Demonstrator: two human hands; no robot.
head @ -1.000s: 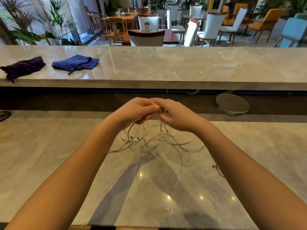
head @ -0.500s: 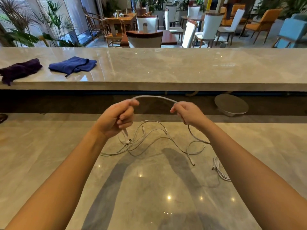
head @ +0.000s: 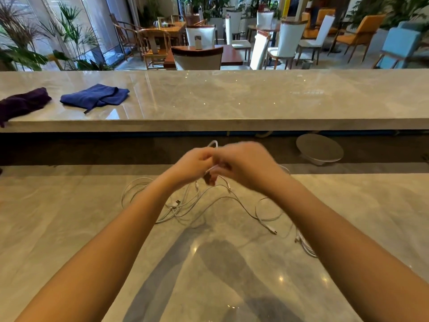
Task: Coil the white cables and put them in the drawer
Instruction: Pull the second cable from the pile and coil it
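**Both hands grip one cable above the tangle**

One white cable [head: 214,143] is lifted off the marble, and a small loop of it stands up just above the knuckles. The left hand [head: 195,165] has its fingers curled round it. The right hand [head: 247,163] touches the left and is blurred, but its fingertips appear pinched on the same strand. From the hands the cable drops into the other white cables [head: 204,205], which lie in a loose tangle on the near counter [head: 69,240] directly below, with plug ends showing at the left and right of the heap. A separate small bundle [head: 306,246] lies to the right, partly hidden by the right forearm. Beyond a dark gap rises a higher counter [head: 232,96], which carries a blue cloth [head: 95,97] and a purple cloth [head: 23,104] near its left end. A round grey dish [head: 319,148] sits in the gap at the right, and chairs, tables and plants fill the room behind
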